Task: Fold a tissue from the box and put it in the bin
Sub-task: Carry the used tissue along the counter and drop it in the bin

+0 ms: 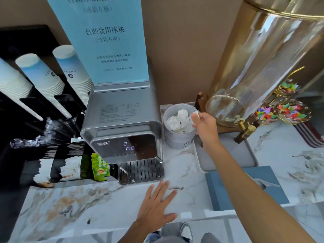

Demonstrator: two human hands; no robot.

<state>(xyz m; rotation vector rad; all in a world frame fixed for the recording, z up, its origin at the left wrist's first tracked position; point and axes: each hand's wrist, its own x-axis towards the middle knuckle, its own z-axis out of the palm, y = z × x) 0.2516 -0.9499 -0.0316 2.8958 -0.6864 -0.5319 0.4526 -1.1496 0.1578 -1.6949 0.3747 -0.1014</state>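
Observation:
My right hand (204, 124) reaches over the right rim of the small grey bin (177, 141) and pinches a white folded tissue (195, 114) above its opening. Several crumpled white tissues (177, 121) fill the bin. The blue tissue box (228, 188) lies on the marble counter near the front right, partly hidden by my right forearm. My left hand (157, 203) rests flat on the counter with fingers spread, holding nothing.
A grey water dispenser (122, 123) stands just left of the bin. A grey tray (233, 155) lies right of the bin, under a large glass drink dispenser (254, 71). Paper cup stacks (43, 79) and green tea bags (100, 170) are at left; candy dishes (291, 111) at right.

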